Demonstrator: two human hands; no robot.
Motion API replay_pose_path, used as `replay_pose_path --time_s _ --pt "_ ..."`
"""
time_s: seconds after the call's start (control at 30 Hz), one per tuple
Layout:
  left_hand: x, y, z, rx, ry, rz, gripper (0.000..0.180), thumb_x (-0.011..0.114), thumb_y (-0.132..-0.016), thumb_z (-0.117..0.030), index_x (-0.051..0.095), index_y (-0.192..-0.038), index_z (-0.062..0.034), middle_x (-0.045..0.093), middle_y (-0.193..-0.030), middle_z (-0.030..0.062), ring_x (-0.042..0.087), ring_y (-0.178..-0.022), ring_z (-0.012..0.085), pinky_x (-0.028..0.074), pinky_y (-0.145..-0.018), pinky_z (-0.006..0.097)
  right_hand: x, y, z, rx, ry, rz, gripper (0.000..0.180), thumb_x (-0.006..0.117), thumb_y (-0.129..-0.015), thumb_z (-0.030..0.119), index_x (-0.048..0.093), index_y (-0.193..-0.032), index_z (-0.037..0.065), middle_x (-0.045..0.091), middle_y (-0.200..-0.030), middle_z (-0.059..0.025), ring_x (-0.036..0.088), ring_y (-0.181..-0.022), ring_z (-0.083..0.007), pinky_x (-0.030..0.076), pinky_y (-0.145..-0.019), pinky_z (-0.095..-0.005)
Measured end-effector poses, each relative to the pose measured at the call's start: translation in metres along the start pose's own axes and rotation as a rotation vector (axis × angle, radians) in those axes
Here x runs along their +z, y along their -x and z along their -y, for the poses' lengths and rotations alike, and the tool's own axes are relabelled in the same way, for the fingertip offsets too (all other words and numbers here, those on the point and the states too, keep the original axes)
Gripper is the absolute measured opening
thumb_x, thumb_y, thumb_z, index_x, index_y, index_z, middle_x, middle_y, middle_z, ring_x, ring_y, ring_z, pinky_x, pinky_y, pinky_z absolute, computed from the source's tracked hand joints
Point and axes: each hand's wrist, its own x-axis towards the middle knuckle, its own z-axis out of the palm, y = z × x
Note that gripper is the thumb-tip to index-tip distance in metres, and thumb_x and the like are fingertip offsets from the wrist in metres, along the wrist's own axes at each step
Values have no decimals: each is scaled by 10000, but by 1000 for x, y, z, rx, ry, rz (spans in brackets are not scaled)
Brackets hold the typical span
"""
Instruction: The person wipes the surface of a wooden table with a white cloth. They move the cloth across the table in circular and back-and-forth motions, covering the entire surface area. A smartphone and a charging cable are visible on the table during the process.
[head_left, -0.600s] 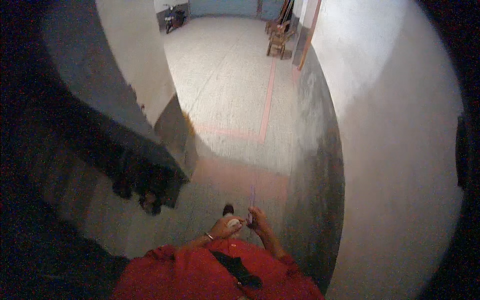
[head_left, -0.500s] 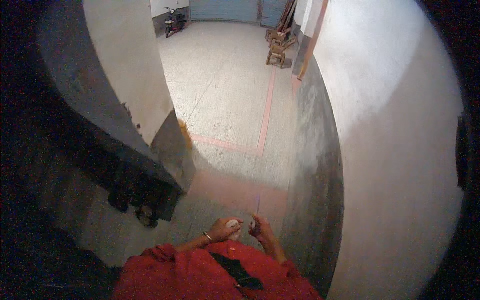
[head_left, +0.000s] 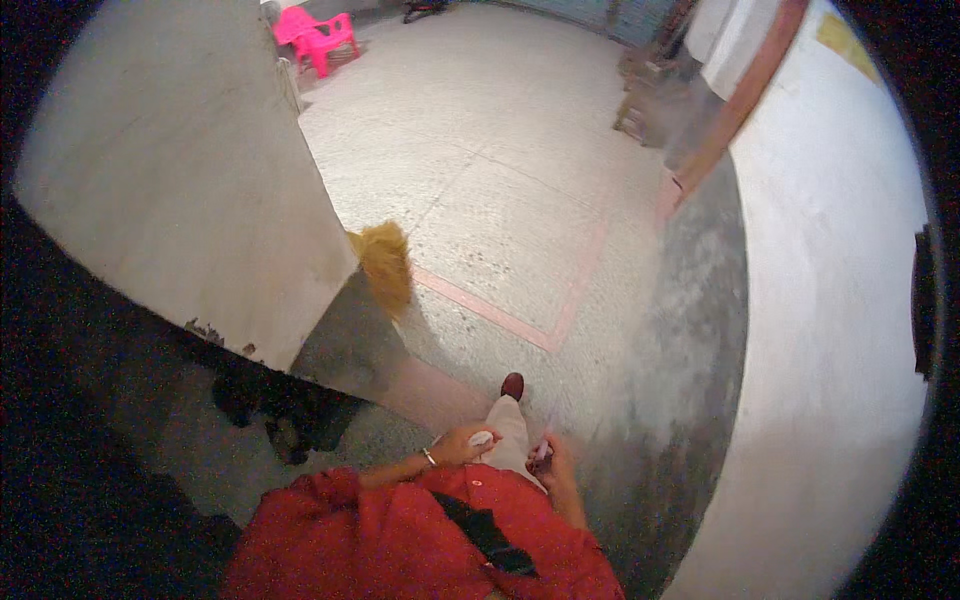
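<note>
My left hand, with a pale band at the wrist, is closed round a small white rounded object. Its exact kind is too small to make out. To the right of it, my right hand grips a slim pale-purple object, held upright between thumb and fingers. The two hands are apart, in front of my red top. Below and between them show my light trouser leg and one dark red shoe on the floor.
A grey-white wall corner stands left, a yellow broom-like bundle at its edge. A white wall runs along the right. Beyond lie a pink plastic chair, blurred wooden stools and a blue shutter. Dark items sit lower left.
The view has moved forward and turned, bringing the pink chair and the whole yellow bundle into sight. One shoe now shows ahead. My hands are slightly farther apart, still gripping their objects.
</note>
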Motion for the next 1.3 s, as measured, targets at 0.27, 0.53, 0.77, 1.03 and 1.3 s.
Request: replay_pose_path --time_s 0.27,0.53,0.77,1.03,1.3 --pt "-129 -191 -141 293 -115 -234 125 598 -849 -101 662 -956 -92 633 -1038 72 583 -1026 205 441 -922 336 193 -110 226 -91 283 224 312 684 -818 288 490 -947 80 527 -730 -73 537 -588 -206 461 -490 -353" --pt "-202 -292 -193 97 295 -414 222 531 -741 54 612 -919 -52 599 -1026 55 556 -1011 171 417 -917 304 375 -165 353 -140 631 386 345 707 -809 287 498 -1020 113 529 -764 -44 553 -593 -177 489 -481 -345" --pt "-301 -405 -216 192 193 -518 90 582 -786 10 595 -841 -60 617 -1020 41 561 -1020 164 425 -910 297 509 -248 385 -7 605 571 343 709 -804 300 525 -1011 99 582 -805 -62 587 -604 -182 510 -501 -345" --pt "-469 -507 -281 84 241 -547 92 548 -782 14 598 -814 -56 648 -1009 65 581 -933 151 449 -843 283 666 -314 467 -20 656 509 311 691 -829 292 514 -962 74 565 -771 -64 578 -601 -182 501 -483 -327" --pt "-591 -543 -271 78 295 -704 89 548 -817 0 606 -853 -57 639 -938 13 555 -857 105 459 -751 260 792 -390 479 28 627 464 290 697 -826 283 519 -974 108 563 -798 -72 573 -617 -196 487 -516 -352"
